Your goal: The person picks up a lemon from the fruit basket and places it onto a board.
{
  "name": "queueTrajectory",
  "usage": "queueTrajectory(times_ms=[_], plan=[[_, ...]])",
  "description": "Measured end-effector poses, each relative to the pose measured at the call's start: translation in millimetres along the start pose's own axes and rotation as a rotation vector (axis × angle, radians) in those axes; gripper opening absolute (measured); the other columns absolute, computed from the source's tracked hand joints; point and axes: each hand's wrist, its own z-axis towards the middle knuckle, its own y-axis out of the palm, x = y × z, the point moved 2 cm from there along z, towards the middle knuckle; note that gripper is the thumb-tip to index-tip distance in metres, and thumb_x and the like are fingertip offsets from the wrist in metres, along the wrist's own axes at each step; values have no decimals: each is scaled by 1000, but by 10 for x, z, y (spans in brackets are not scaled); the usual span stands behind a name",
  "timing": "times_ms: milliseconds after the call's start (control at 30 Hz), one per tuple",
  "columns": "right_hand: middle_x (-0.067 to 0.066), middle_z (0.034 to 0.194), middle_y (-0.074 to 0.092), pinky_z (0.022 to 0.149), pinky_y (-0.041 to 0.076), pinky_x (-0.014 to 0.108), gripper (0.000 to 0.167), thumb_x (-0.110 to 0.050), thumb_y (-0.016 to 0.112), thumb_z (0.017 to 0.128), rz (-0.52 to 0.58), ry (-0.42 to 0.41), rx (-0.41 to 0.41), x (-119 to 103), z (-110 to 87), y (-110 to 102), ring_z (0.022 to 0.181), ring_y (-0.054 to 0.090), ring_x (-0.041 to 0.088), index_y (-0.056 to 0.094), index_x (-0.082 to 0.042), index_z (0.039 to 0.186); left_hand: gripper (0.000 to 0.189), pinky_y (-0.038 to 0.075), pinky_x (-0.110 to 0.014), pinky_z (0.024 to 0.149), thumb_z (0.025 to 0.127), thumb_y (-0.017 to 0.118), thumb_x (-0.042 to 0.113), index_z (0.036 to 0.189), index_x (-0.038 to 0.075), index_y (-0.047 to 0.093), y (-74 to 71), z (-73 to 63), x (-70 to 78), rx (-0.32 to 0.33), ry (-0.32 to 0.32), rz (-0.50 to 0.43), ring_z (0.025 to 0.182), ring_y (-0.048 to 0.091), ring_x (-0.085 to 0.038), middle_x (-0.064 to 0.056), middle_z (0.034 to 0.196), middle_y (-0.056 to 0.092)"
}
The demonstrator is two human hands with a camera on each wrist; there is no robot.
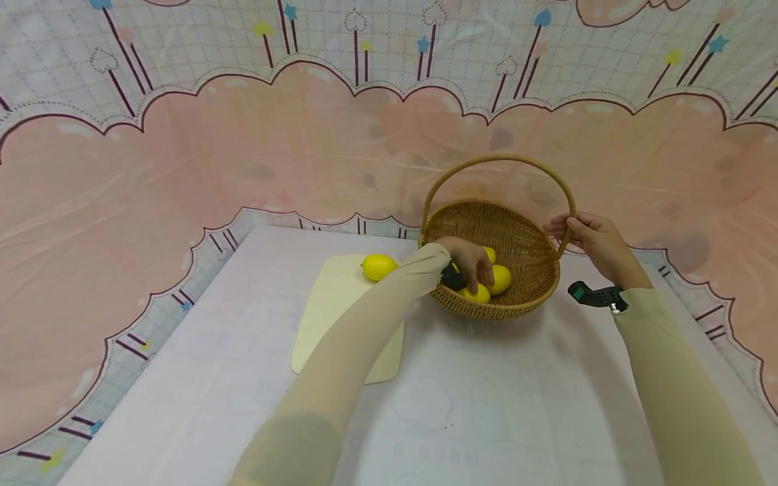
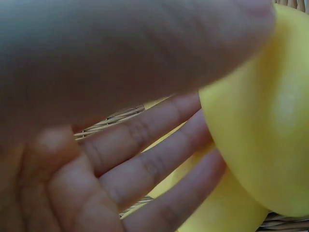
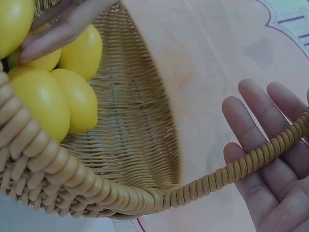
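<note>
My left hand reaches down into a wicker basket among several yellow lemons. In the left wrist view, its thumb lies against one side of a large lemon and its fingertips touch the other side. More lemons sit beneath that one. My right hand is at the right side of the basket's arched handle, the thumb across the front and the fingers behind it. In the right wrist view those fingers are fairly straight; the thumb is mostly out of frame.
A cream cutting board lies left of the basket, partly hidden by my left sleeve. One lemon rests at its far edge. A white cloth covers the table, and a patterned pink curtain hangs behind.
</note>
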Motion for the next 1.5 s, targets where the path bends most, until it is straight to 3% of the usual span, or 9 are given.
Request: queueTrajectory(times_ms=[167, 433, 633, 900, 1133, 1333, 1500], plan=[[-9, 101, 71, 85, 50, 12, 39, -23, 44, 99, 0, 3, 6, 4, -1, -2, 96, 66, 4, 54, 9, 119, 48, 48, -25, 98, 85, 65, 0, 131, 5, 54, 9, -3, 3, 8, 8, -48, 126, 50, -22, -14, 136, 53], [-9, 101, 71, 85, 50, 12, 40, -22, 44, 99, 7, 6, 7, -5, -3, 4, 96, 66, 4, 52, 11, 120, 49, 47, -24, 99, 82, 66, -4, 129, 5, 55, 5, -4, -2, 33, 39, -38, 125, 51, -23, -14, 134, 55], [-9, 101, 71, 85, 50, 12, 36, -21, 44, 100, 15, 0, 7, -5, -2, 2, 96, 66, 5, 56, 8, 118, 43, 47, -25, 98, 81, 71, 6, 123, 7, 60, -37, -50, -43, 75, -9, 48, 119, 54, -20, -12, 128, 58], [-11, 100, 70, 85, 49, 12, 30, -26, 46, 99, -29, 41, 25, -12, 8, 0, 96, 65, 3, 63, -6, 113, 43, 44, -31, 104, 82, 70, 10, 124, 11, 62, -69, -134, -92, 63, -79, 116, 119, 54, -21, -12, 126, 60], [-9, 101, 71, 85, 50, 12, 40, -24, 45, 99, -1, 24, 13, -1, 11, 6, 96, 66, 4, 54, 9, 120, 39, 47, -27, 97, 84, 68, 5, 122, 12, 63, -45, -102, -95, 82, -72, 111, 112, 55, -18, -10, 120, 62], [-9, 101, 70, 84, 50, 11, 39, -24, 45, 99, 0, 24, 11, 4, 13, 0, 97, 66, 5, 54, 8, 120, 35, 51, -23, 89, 82, 69, 1, 116, 7, 66, -40, -66, -62, 112, -19, 61, 106, 57, -18, -11, 117, 63], [-9, 102, 70, 85, 49, 12, 42, -27, 46, 98, -17, 41, 18, -3, 21, 2, 98, 65, 5, 53, 7, 121, 39, 49, -22, 92, 82, 69, 3, 120, 6, 63, -40, -41, -63, 88, -15, 71, 112, 57, -19, -11, 123, 62]])
